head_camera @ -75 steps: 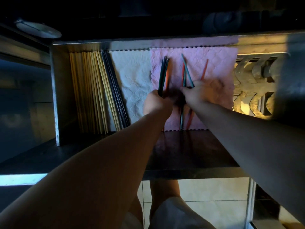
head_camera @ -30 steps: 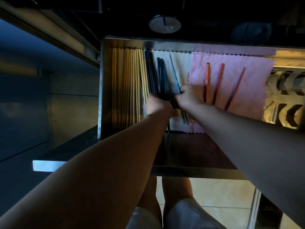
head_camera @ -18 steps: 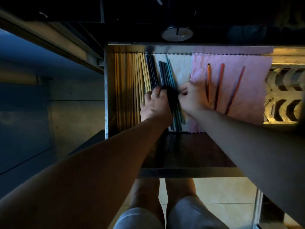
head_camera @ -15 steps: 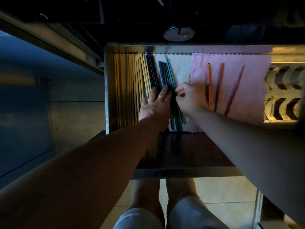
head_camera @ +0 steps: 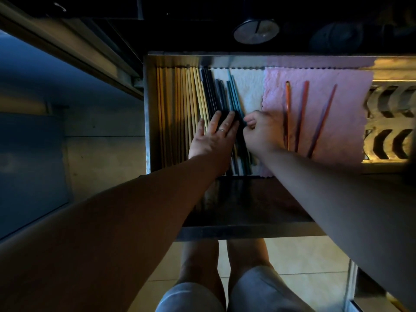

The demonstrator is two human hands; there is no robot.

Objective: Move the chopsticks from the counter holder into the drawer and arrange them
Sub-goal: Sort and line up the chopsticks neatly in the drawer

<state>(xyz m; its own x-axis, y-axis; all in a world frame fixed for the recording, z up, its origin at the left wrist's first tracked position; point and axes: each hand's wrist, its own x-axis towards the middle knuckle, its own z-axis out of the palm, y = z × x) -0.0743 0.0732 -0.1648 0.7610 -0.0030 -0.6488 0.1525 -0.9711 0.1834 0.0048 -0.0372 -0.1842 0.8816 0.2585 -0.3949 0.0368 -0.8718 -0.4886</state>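
An open metal drawer holds rows of chopsticks. Yellow wooden chopsticks lie along its left side, then black ones, then dark teal ones on a white cloth. My left hand lies flat with straight fingers pressing on the black and teal chopsticks. Right beside it, my right hand pinches a teal chopstick with curled fingers. Three red-orange chopsticks lie apart on a pink cloth.
A patterned metal rack fills the drawer's right end. A round knob sits on the dark counter front above. The drawer's dark front panel is near me, with my legs and the tiled floor below.
Both hands carried the dark and teal chopsticks left off the pink cloth and laid them beside the black row. My left hand opened flat onto them. Three red-orange sticks stayed behind.
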